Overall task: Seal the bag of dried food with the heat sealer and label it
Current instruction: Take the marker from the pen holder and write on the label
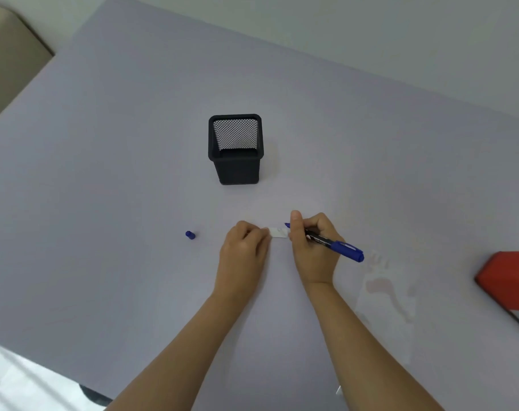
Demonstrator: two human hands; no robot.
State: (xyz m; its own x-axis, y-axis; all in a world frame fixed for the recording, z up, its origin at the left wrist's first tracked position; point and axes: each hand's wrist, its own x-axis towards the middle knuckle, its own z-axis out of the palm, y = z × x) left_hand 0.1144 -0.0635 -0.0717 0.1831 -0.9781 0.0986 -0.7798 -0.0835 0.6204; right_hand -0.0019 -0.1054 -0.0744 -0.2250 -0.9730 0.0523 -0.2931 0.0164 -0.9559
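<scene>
Label (pixel 278 232) flat between my hands, long axis 9-to-3. Left hand (pixel 243 247) curled, pinching its 9 o'clock end. Right hand (pixel 313 247) wrapped round marker (pixel 335 246), tip at label's 1 o'clock corner. Bag (pixel 386 292) at 4 o'clock, nearer right hand.

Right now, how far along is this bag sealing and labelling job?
The clear bag lies near the red heat sealer; whether it is sealed I cannot tell. The left hand steadies a small white label while the right hand holds the uncapped blue marker at it. Left: sticking the label on the bag.
</scene>
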